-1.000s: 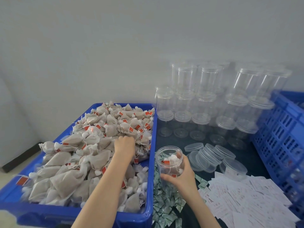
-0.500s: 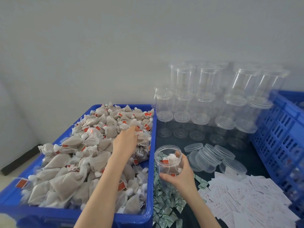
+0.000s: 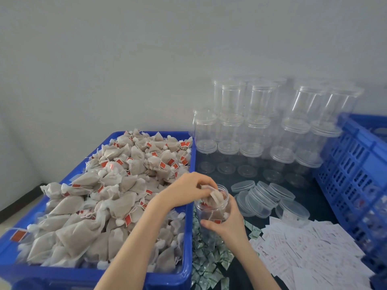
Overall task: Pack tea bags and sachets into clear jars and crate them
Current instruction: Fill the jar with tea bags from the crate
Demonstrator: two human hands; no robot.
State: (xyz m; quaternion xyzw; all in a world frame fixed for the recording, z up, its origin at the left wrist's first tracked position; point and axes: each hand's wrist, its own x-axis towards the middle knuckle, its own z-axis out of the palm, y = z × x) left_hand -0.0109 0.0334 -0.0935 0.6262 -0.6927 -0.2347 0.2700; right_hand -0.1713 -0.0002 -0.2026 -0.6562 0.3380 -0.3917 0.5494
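A blue bin [image 3: 189, 206] on the left is heaped with beige tea bags [image 3: 117, 185] bearing red tags. My right hand [image 3: 228, 225] grips an open clear jar [image 3: 209, 214] just right of the bin; a few tea bags lie inside it. My left hand [image 3: 188, 190] pinches a tea bag [image 3: 214, 195] at the jar's mouth, pushing it in. Green-and-white sachets [image 3: 207, 262] lie in a pile below the jar.
Stacks of lidded clear jars [image 3: 261, 126] stand at the back against the wall. Loose clear lids [image 3: 266, 197] lie right of the jar. White paper slips [image 3: 310, 254] cover the dark table at the right. A blue slotted crate [image 3: 356, 164] stands at the far right.
My left hand lifted a tea bag out of the bin and carried it right to the jar's mouth. The jar and my right hand stayed about where they were.
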